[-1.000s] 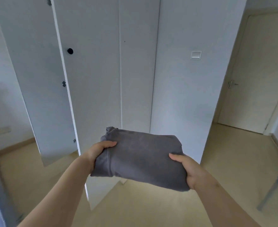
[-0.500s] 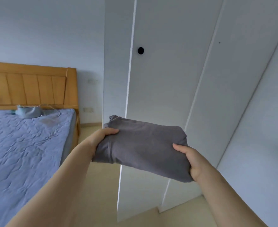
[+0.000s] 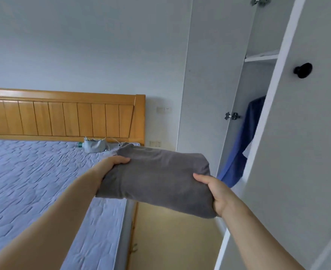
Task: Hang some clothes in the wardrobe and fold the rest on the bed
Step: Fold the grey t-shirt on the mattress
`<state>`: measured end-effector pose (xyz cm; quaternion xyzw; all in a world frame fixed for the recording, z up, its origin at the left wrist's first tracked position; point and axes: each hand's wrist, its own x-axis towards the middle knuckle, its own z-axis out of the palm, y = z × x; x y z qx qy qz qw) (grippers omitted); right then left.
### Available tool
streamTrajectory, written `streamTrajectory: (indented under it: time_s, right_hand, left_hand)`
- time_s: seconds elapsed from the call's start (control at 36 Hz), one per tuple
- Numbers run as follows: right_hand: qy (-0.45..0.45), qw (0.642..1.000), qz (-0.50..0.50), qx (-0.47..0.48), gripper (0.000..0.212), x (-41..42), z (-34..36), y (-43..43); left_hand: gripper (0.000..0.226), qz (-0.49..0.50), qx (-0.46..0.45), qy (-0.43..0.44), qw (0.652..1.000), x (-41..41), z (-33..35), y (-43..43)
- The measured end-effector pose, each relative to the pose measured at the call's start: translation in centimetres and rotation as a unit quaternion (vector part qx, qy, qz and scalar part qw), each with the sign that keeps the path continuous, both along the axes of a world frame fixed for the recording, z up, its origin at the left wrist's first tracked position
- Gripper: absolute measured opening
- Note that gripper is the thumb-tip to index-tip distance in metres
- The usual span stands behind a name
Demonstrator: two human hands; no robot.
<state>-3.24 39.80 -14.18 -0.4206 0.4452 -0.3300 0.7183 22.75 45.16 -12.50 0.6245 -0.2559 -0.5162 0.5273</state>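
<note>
A folded grey garment (image 3: 158, 180) is held in the air in front of me, over the gap between bed and wardrobe. My left hand (image 3: 113, 162) grips its left edge, thumb on top. My right hand (image 3: 217, 191) grips its right edge, thumb on top and fingers hidden underneath. The bed (image 3: 34, 182) with a blue quilted cover lies to the left. The white wardrobe (image 3: 238, 106) stands open at the right, with a blue shirt (image 3: 238, 151) hanging inside.
An open wardrobe door (image 3: 301, 143) with a black knob (image 3: 302, 70) is close on the right. Another open door panel (image 3: 205, 94) stands beyond. A small grey-blue bundle (image 3: 94, 146) lies by the wooden headboard (image 3: 63, 115). Beige floor (image 3: 172, 236) runs between bed and wardrobe.
My view has swung left, from the closed wardrobe fronts and room door to the bed and the open wardrobe. Both hands keep the same hold on the grey garment.
</note>
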Motion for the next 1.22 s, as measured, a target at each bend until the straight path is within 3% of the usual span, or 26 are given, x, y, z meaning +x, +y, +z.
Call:
streamTrajectory:
  time_s: [0.31, 0.47, 0.61, 0.86, 0.97, 1.08, 1.22]
  right_hand:
    - [-0.018, 1.0, -0.01, -0.016, 0.011, 7.9, 1.4, -14.4]
    - [-0.005, 0.999, -0.028, -0.026, 0.012, 8.4, 2.6, -23.7]
    - [-0.018, 0.998, -0.037, -0.045, 0.015, 8.7, 4.3, -30.9]
    - [-0.028, 0.994, -0.051, -0.094, 0.02, 7.2, 8.2, -40.9]
    - [-0.044, 0.989, -0.059, -0.128, 0.027, 5.6, 11.0, -44.4]
    - [-0.033, 0.979, -0.109, -0.168, 0.029, 4.6, 14.1, -47.7]
    - [-0.006, 0.968, -0.165, -0.187, 0.022, 2.8, 18.1, -50.4]
  left_hand:
    - [0.027, 0.007, -0.006, -0.015, 1.0, 6.7, 2.9, -12.0]
    - [0.048, -0.011, -0.048, -0.028, 0.998, 7.7, 4.1, -21.4]
    - [0.025, -0.03, -0.068, -0.029, 0.997, 8.0, 5.7, -28.8]
    - [0.026, -0.078, -0.098, -0.022, 0.992, 8.4, 8.6, -41.2]
    - [0.062, -0.123, -0.117, -0.014, 0.985, 8.1, 10.6, -47.2]
    - [0.026, -0.176, -0.151, -0.02, 0.972, 6.7, 13.3, -52.5]
    - [0.026, -0.266, -0.194, 0.028, 0.944, 5.0, 16.6, -59.5]
